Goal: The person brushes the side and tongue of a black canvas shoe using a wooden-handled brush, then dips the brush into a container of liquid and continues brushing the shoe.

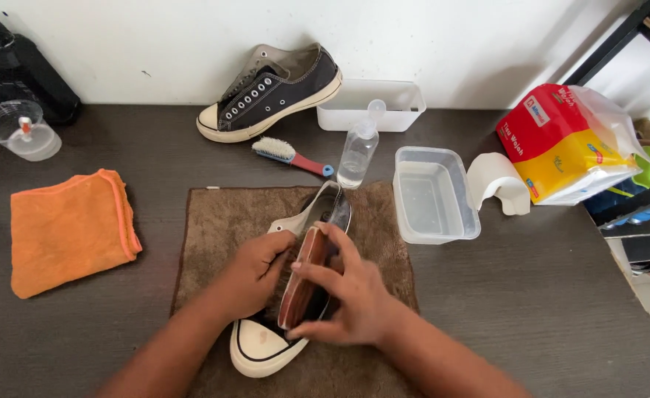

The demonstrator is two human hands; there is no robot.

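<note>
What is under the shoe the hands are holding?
A brown towel lies under the shoe, spread on the dark table. The towel's middle is covered by the shoe and both hands.

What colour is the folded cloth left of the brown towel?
Orange; the folded cloth shows plainly in the head view.
</note>
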